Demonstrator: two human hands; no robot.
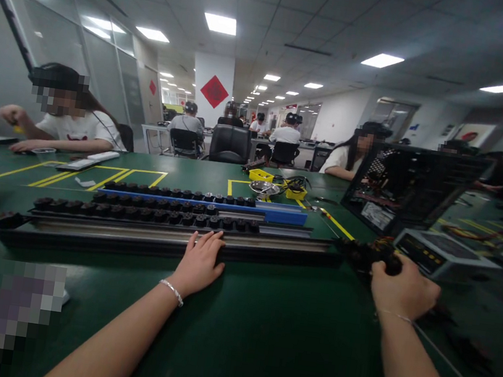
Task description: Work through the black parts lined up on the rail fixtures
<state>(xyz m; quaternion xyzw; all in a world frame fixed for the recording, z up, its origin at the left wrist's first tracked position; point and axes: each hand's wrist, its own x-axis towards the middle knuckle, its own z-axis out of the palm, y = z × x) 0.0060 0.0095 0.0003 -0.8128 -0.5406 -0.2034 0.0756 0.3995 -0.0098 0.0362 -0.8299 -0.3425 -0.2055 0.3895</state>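
My left hand [202, 255] lies with fingers stretched out on the front long black rail [133, 233], which has a pale metal strip along its inside. Off the rail's right end, my right hand [403, 288] has its fingers curled round a dark rounded part [393, 264]; its exact kind is hard to make out. Behind the front rail, parallel tracks carry rows of black rollers [103, 210]. The rearmost track shows a blue side [285, 217]. A small black piece [13, 220] rests at the front rail's left end.
A grey power supply box [443, 256] sits beyond my right hand, with an open black computer case [410, 192] behind it. A metal bowl [264, 188], yellow trays [261, 175] and cables stand at the back. Other people sit around the green table [258, 339].
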